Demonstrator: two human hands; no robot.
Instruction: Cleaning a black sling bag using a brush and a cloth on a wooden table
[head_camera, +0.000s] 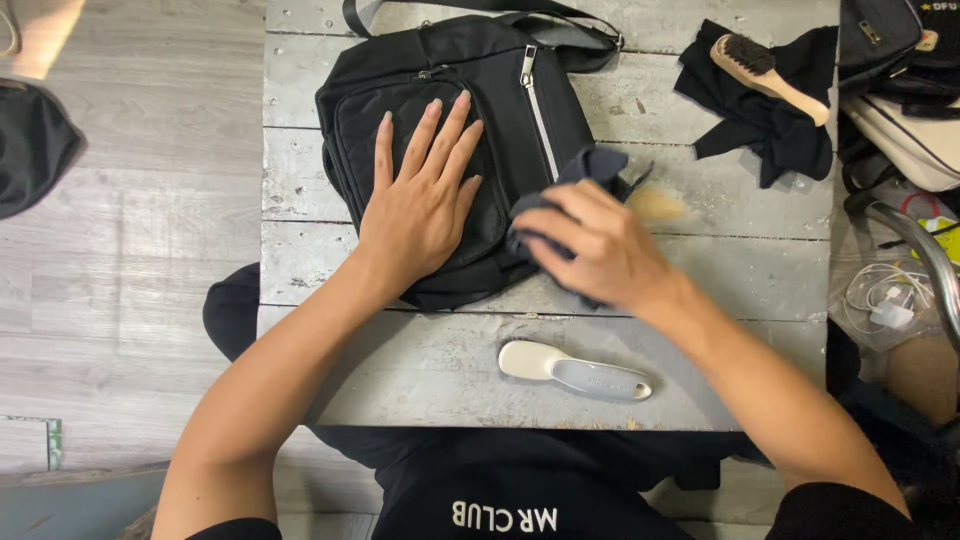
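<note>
A black shoulder bag (520, 75) with a silver zipper lies on a small grey wooden table (720, 270). My left hand (420, 195) rests flat on the bag's quilted front pocket, fingers spread. My right hand (600, 245) grips a dark cloth (590, 165) bunched against the bag's right side, near the zipper. The bag's strap runs off along the table's far edge.
A white and grey brush (575, 370) lies bristles down near the table's front edge. At the back right a wooden-handled brush (770, 75) sits on a black cloth (780, 125). More bags (905, 110) and white cables (885, 295) crowd the right side. A dark object (35, 145) lies on the floor at left.
</note>
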